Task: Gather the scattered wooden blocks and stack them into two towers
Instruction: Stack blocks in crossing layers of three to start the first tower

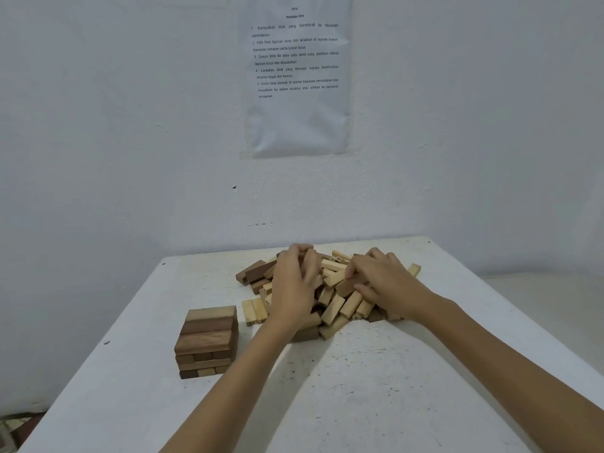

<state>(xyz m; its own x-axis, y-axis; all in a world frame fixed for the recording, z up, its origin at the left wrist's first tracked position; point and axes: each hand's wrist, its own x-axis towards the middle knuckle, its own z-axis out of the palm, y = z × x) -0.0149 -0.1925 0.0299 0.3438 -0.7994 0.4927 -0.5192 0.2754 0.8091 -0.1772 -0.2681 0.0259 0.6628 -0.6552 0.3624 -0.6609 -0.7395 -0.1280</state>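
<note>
Picking step. I see right hand (382,282) fingers clamped on a brown block (350,287) atop the pile (333,308); left hand (295,284) fingers curled, blurred, grip unclear. One tower (209,338) stands on the counter (359,403), left. Next, I judge: lift clear, carry across.

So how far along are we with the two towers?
Done: one short tower stands at the left of the table, a few layers high. In hand: both hands are in the pile; the right hand grips a brown block, the left hand curls over blocks, too blurred to tell a grip. Left: most blocks lie loose, and no second tower shows.
</note>
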